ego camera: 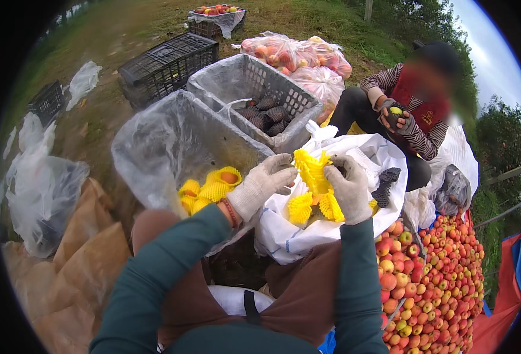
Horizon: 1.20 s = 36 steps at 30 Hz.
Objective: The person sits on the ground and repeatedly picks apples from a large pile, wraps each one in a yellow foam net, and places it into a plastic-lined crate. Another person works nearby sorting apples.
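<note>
Both my hands wear whitish knit gloves over an open white woven sack [282, 236]. My right hand [349, 188] pinches a yellow foam fruit net [314, 170] at its right side. At the net's left is my left hand [265, 181], fingers bent; whether it grips the net is unclear. More yellow foam nets [300, 208] and a dark grey foam net [386, 188] lie in the sack. To the left, a plastic-lined crate [154, 137] holds several fruits in yellow nets [212, 188]. Behind it, a grey lined crate [254, 71] holds several fruits in dark nets [271, 115].
A co-worker [424, 97] sits at the upper right, holding a fruit in a dark net [395, 115]. A large heap of apples [437, 274] lies at the right. Bagged apples [287, 51], black crates [170, 62] and loose plastic sheeting [43, 177] surround the crates.
</note>
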Each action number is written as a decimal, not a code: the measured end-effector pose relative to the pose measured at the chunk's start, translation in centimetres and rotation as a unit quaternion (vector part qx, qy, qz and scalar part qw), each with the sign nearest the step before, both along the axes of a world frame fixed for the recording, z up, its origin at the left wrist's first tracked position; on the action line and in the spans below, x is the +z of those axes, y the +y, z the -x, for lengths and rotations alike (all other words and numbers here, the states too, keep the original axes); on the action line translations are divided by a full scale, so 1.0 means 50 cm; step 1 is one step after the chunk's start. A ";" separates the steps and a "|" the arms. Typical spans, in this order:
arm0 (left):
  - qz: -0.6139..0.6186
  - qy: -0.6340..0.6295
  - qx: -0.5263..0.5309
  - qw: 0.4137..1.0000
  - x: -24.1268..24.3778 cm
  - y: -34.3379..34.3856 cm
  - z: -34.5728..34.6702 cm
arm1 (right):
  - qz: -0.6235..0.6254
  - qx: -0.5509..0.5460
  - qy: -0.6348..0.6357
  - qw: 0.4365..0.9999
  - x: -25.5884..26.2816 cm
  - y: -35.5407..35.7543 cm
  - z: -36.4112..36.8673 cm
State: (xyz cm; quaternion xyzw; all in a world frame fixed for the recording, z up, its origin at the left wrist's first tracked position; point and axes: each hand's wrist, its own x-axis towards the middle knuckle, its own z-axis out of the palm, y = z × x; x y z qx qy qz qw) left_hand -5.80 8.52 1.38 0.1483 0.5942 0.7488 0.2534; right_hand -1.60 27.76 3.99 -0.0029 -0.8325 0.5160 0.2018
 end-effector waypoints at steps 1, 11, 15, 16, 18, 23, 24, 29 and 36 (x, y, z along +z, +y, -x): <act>-0.017 0.008 -0.004 1.000 0.007 -0.008 -0.003 | 0.005 0.018 -0.002 1.000 0.000 -0.019 -0.001; -0.068 -0.105 0.013 0.992 0.032 -0.055 0.007 | 0.349 0.029 0.031 0.936 0.008 -0.063 0.004; -0.150 -0.136 0.013 0.979 0.028 -0.072 0.025 | 0.444 0.058 0.064 0.892 0.009 -0.081 0.017; -0.191 -0.141 0.017 0.971 0.027 -0.074 0.028 | 0.437 0.053 0.081 0.894 0.004 -0.076 0.023; -0.273 -0.150 0.024 0.950 0.027 -0.078 0.034 | 0.416 0.045 0.084 0.904 0.004 -0.084 0.026; -0.320 -0.162 0.035 0.933 0.042 -0.107 0.055 | 0.330 0.116 0.018 0.937 -0.003 -0.132 -0.005; -0.296 -0.141 0.051 0.943 0.043 -0.112 0.060 | 0.316 0.151 0.008 0.937 -0.011 -0.131 -0.008; -0.245 -0.165 -0.005 0.955 0.086 -0.119 0.038 | 0.420 0.206 0.043 0.883 0.010 -0.109 0.007; -0.209 -0.059 0.022 0.976 0.040 -0.090 0.031 | 0.369 0.221 -0.110 0.896 -0.017 -0.166 0.020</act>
